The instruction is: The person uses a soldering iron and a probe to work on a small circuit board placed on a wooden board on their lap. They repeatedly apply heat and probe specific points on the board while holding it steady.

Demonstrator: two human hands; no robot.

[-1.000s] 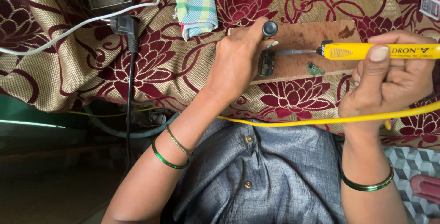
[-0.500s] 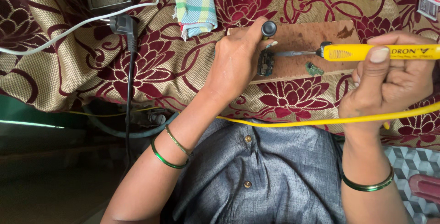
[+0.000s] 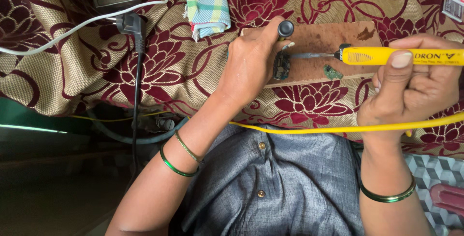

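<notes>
From the head view we look down on a maroon-flowered cloth (image 3: 96,71) spread over the work surface, with a brown wooden board (image 3: 333,38) lying on it. Our left hand (image 3: 251,62) rests on the left end of that board, its fingers curled shut around a small dark circuit board (image 3: 282,65), pinning it against the wood. A black round-tipped tool (image 3: 285,28) stands up just above the thumb of the same hand; we cannot tell exactly how it is gripped. Our right hand (image 3: 415,84) is closed around the yellow soldering iron (image 3: 401,56), thumb pressed along the top of the handle, the other fingers wrapped under it. The iron lies nearly level, pointing left, and its metal tip (image 3: 311,55) reaches across the board to the circuit board, meeting it or stopping just beside it at the left hand's fingertips. A small green component (image 3: 332,71) lies loose on the wood, below the tip and between the two hands. The iron's yellow cord (image 3: 314,128) runs across our lap. Further off, a checked rag (image 3: 208,4) lies on the cloth near a black plug (image 3: 129,23).
</notes>
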